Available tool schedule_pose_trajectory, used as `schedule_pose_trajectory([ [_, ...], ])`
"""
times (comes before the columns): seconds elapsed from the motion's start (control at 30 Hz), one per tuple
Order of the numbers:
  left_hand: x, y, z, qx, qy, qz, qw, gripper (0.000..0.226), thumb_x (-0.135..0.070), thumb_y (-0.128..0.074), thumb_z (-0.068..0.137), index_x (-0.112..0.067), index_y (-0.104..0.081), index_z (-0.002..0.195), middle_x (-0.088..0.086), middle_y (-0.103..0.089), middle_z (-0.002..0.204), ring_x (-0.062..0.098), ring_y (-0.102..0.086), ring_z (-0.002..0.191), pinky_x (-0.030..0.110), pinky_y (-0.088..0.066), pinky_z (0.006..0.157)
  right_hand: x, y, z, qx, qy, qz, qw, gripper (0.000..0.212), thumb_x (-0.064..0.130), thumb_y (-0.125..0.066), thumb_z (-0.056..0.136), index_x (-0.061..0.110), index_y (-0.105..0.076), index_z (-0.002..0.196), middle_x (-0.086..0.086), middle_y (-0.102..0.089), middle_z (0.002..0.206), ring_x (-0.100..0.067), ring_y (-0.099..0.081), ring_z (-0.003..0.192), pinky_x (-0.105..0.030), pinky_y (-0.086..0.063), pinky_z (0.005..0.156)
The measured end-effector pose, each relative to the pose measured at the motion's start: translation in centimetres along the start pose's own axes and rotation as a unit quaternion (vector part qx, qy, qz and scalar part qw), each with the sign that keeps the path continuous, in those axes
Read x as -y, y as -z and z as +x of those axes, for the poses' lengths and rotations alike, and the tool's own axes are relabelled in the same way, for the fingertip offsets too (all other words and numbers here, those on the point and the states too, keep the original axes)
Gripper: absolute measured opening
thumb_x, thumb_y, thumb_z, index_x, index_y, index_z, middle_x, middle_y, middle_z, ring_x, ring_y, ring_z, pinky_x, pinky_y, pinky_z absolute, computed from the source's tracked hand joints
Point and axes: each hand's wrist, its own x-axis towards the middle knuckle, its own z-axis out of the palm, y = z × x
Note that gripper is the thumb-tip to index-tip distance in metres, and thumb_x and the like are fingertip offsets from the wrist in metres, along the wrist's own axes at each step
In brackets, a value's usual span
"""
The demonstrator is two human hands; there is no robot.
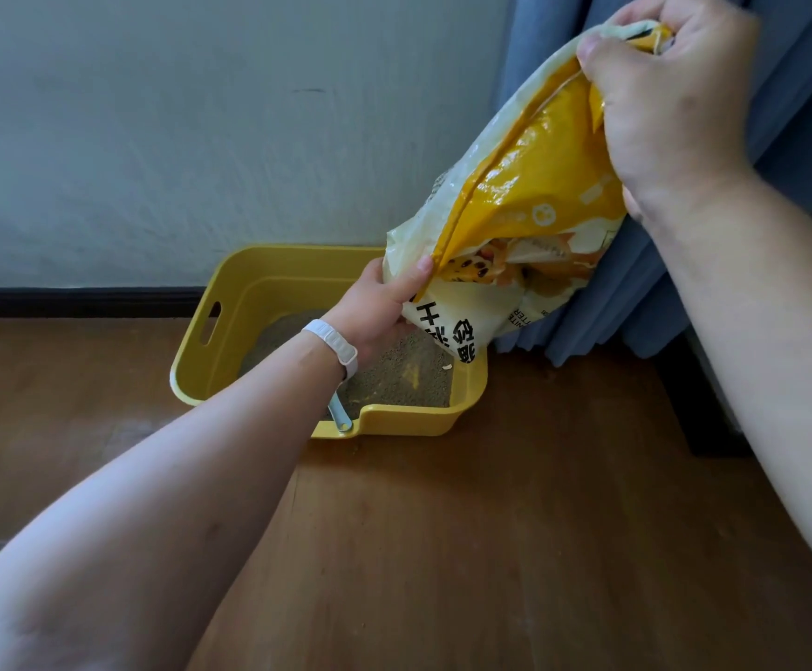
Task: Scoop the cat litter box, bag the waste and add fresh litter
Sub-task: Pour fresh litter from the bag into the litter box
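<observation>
A yellow litter box [249, 278] sits on the wood floor against the wall, with grey-brown litter [394, 380] inside. Above its right end hangs a yellow and cream litter bag [515, 201], turned upside down with its lower end over the box. My right hand [670, 89] grips the bag's upper end high up. My left hand [384, 307], with a white wristband, pinches the bag's lower edge just above the litter. A pale blue scoop handle [338, 416] sticks out at the box's front rim, partly hidden by my left arm.
A white wall [176, 138] with a dark skirting board runs behind the box. Blue curtains [781, 138] hang at the right, reaching the floor behind the bag. A dark furniture leg [704, 418] stands at the right. Wood floor [491, 549] spreads in front.
</observation>
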Motion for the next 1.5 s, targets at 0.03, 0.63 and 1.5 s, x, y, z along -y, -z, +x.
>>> schedule_pose_trajectory([
  [0.03,0.0,0.0,0.1,-0.002,-0.001,-0.001,1.0,0.068,-0.037,-0.069,0.087,-0.014,-0.034,0.141,0.009,-0.061,0.127,0.024,-0.067,0.105,0.039,-0.059,0.078,1.1,-0.9,-0.2,-0.007,-0.02,-0.011,1.0,0.01,0.032,-0.064,0.084,0.024,-0.064,0.089,0.01,-0.063,0.08,-0.003,-0.064,0.08,-0.018,-0.052,0.068],
  [0.63,0.2,-1.1,2.9,-0.006,-0.044,-0.014,0.999,0.061,-0.027,-0.068,0.089,-0.014,-0.038,0.141,0.013,-0.06,0.129,0.027,-0.067,0.107,0.051,-0.055,0.089,1.0,0.1,0.1,-0.043,-0.033,-0.015,0.998,0.004,0.027,-0.066,0.085,0.023,-0.065,0.085,0.008,-0.065,0.077,-0.009,-0.066,0.078,-0.026,-0.057,0.069],
  [1.5,1.3,-1.2,5.8,-0.042,-0.074,-0.022,0.996,0.046,-0.016,-0.062,0.093,-0.019,-0.042,0.135,0.007,-0.062,0.123,0.025,-0.066,0.106,0.051,-0.054,0.091,-0.3,-2.1,1.0,-0.052,-0.023,0.027,0.998,0.007,0.022,-0.069,0.081,0.026,-0.064,0.078,-0.002,-0.066,0.077,-0.024,-0.066,0.078,-0.036,-0.058,0.068],
])
